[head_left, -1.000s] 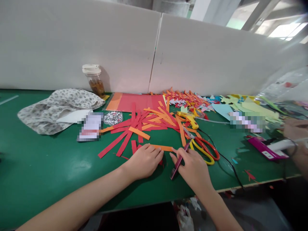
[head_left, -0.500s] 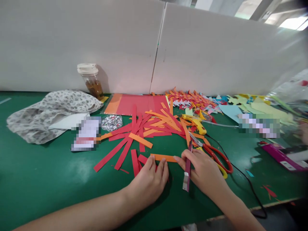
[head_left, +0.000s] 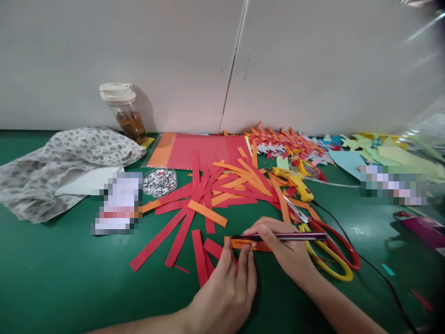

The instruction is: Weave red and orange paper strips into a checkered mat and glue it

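Observation:
With its fingertips, my left hand (head_left: 225, 290) presses an orange paper strip (head_left: 262, 247) down on the green table. A slim, shiny purple pen (head_left: 295, 236) lies almost level in my right hand (head_left: 283, 246), held between thumb and fingers. Its dark tip points left, over the strip close to my left fingertips. Red paper strips (head_left: 181, 236) lie beside and partly under my left hand. Another orange strip (head_left: 207, 213) rests on the pile just beyond. Scissors (head_left: 330, 250) with red and yellow handles lie behind my right wrist.
A yellow glue gun (head_left: 299, 183) with a black cord lies beyond the scissors. Folded paper pieces (head_left: 281, 141) are heaped by the wall. At left are a phone (head_left: 120, 202), a bag of small round pieces (head_left: 160, 182), a patterned cloth (head_left: 83, 148) and a lidded bottle (head_left: 125, 113).
My right hand has turned the pen from pointing away from me to nearly level, its tip now over the orange strip. My left hand keeps pressing the strip. The view has shifted slightly.

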`<action>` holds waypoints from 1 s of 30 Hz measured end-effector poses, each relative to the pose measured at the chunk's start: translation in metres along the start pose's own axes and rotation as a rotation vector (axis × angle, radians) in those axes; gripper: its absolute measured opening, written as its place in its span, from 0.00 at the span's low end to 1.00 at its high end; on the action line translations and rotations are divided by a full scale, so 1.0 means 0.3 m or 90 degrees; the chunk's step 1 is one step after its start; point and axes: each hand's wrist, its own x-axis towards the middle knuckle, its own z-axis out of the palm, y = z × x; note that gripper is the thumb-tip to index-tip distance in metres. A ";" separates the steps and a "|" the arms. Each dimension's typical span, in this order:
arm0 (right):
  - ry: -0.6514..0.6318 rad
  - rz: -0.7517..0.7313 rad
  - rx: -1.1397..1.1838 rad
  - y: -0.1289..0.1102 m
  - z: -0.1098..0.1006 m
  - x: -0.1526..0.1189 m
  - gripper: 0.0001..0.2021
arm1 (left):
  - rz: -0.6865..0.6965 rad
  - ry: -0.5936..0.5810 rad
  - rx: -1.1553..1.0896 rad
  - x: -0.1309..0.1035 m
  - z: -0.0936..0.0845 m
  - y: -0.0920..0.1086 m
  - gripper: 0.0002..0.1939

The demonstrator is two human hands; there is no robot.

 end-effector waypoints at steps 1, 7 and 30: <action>-0.004 0.011 0.009 0.007 0.010 0.002 0.14 | 0.004 0.000 0.003 0.002 0.000 0.000 0.21; 0.001 0.134 0.056 0.018 0.023 0.009 0.11 | 0.024 -0.001 0.008 0.007 0.004 -0.005 0.20; 0.008 0.153 -0.017 0.013 0.031 0.016 0.12 | 0.028 -0.022 0.003 0.007 -0.008 -0.018 0.21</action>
